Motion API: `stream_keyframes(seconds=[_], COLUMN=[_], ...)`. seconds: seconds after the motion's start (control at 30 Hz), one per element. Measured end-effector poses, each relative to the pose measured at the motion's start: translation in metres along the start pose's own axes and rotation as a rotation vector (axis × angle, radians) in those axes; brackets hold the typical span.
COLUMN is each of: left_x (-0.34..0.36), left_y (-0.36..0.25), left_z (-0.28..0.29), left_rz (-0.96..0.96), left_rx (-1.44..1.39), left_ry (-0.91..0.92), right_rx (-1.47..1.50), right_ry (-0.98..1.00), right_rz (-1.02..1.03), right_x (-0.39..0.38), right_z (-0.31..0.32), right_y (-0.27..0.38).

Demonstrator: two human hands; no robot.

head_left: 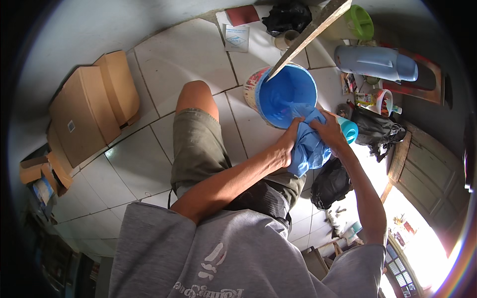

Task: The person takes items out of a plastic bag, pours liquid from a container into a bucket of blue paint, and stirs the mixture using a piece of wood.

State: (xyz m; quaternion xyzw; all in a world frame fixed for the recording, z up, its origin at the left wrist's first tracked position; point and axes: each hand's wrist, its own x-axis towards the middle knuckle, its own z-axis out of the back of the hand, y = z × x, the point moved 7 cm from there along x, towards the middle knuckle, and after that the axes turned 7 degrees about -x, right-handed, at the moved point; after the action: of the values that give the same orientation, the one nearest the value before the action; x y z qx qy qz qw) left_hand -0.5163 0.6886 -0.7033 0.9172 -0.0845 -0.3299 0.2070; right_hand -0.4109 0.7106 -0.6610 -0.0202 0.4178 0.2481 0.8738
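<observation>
My left hand (292, 135) and my right hand (329, 130) are both closed on a crumpled light blue cloth (309, 151). They grip it from either side, just in front of a bucket (252, 92). The cloth's upper end reaches over the bucket's near rim, while its lower end hangs above my lap. Blue covers the inside of the bucket; the outer wall is pale with red markings. A long wooden stick (313, 36) slants across the bucket's far left rim. Some of my fingers are hidden in the folds.
Folded cardboard boxes (84, 111) lie at the left. On the right are a light blue flask (375, 63), a turquoise cup (349, 130), black plastic bags (332, 185) and a green-rimmed container (361, 22). A cat (337, 221) lies on the tiled floor (184, 52) near the bright doorway.
</observation>
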Motion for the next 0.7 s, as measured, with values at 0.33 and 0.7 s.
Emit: stream_keyframes(seconds=[0.33, 0.7], left_x=[0.004, 0.017], left_y=[0.002, -0.003], left_z=[0.003, 0.016], left_rz=[-0.079, -0.085], left_rx=[0.017, -0.028], left_ry=[0.042, 0.005], right_rx=[0.023, 0.102], right_ry=[0.008, -0.026], right_rz=[-0.122, -0.062], right_x=[0.012, 0.020], right_z=[-0.001, -0.007], right_y=[-0.026, -0.019])
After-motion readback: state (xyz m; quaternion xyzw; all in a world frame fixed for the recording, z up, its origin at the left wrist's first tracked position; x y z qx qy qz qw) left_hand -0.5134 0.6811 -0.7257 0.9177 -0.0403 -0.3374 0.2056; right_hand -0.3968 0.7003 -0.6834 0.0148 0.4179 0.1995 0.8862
